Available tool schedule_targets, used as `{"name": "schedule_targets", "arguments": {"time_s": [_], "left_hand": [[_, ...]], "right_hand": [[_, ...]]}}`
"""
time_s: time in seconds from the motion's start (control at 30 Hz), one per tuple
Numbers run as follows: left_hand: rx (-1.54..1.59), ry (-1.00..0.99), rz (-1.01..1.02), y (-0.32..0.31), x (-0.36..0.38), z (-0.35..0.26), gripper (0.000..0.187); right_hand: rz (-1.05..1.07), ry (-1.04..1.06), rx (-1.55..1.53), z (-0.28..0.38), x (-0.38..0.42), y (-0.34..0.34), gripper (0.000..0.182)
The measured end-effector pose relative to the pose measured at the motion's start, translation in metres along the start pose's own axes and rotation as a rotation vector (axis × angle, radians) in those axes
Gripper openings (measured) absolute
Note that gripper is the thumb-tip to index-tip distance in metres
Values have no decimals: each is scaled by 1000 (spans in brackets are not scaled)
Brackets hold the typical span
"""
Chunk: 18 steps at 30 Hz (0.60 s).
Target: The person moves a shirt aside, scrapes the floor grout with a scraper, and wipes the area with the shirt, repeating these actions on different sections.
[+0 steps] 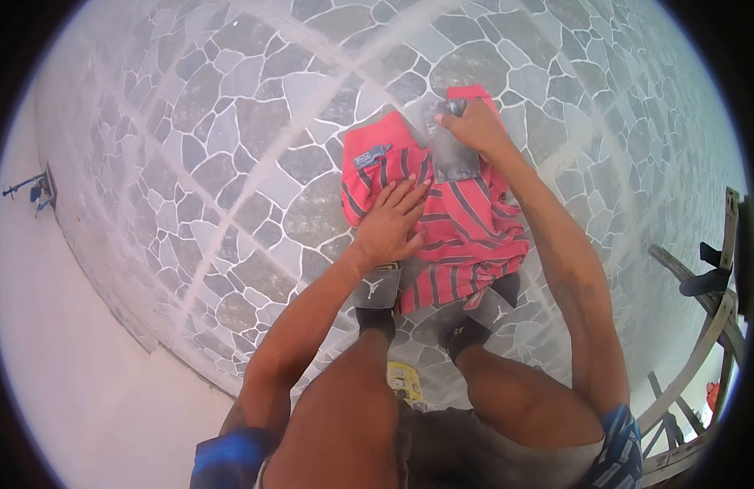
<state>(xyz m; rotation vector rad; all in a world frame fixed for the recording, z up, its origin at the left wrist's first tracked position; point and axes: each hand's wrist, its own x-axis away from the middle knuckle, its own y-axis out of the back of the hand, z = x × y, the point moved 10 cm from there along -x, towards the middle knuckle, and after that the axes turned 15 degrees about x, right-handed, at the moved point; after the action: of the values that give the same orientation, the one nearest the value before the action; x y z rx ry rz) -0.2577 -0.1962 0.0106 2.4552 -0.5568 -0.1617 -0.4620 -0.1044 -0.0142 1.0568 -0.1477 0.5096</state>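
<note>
Two hands meet at a red-pink cloth garment with dark stripes (467, 220). The fingers of the right hand (476, 130) are curled around the upper end of a flat, dark grey, roughly rectangular piece (454, 155), gripping it with the thumb on its near face; its material is hard to tell. It lies over the far part of the garment. The fingers of the left hand (387, 232) are spread and grip nothing, resting on the garment's left part, below a small blue-grey label (372, 156).

The garment lies rumpled on a grey stone-patterned floor with white joints (312, 183). Beyond its far edge the floor runs on widely, and broad room stretches left and right of it. Its near edge has tight room: a grey sandal with a white figure print (375, 293) sits just beside its near left corner, and a matching second sandal (493, 311) is at its near right; whether they touch is unclear. Nearer than the garment, between the legs, stands a yellow printed container (405, 381). Well right of the garment is a weathered wooden frame (707, 326); well left, a pale smooth surface (92, 342) borders the floor.
</note>
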Motion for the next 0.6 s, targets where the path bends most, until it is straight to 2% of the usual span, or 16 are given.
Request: {"name": "schedule_targets", "arguments": {"time_s": [0.07, 0.17, 0.27, 0.3, 0.4, 0.5, 0.6], "left_hand": [[-4, 54, -8, -10, 11, -8, 47], [9, 76, 26, -19, 15, -11, 47], [19, 68, 29, -19, 18, -9, 47], [30, 65, 22, -18, 17, -7, 47], [63, 66, 21, -18, 17, -6, 46], [69, 60, 19, -17, 17, -4, 45], [80, 66, 18, -17, 18, -5, 44]], "right_hand": [[87, 32, 20, 9, -9, 2, 43], [156, 117, 304, 27, -34, 20, 40], [337, 184, 274, 24, -60, 11, 38], [247, 281, 368, 25, -70, 5, 38], [239, 547, 459, 46, -71, -19, 40], [355, 465, 565, 70, -76, 6, 40], [227, 671, 624, 73, -70, -8, 38]]}}
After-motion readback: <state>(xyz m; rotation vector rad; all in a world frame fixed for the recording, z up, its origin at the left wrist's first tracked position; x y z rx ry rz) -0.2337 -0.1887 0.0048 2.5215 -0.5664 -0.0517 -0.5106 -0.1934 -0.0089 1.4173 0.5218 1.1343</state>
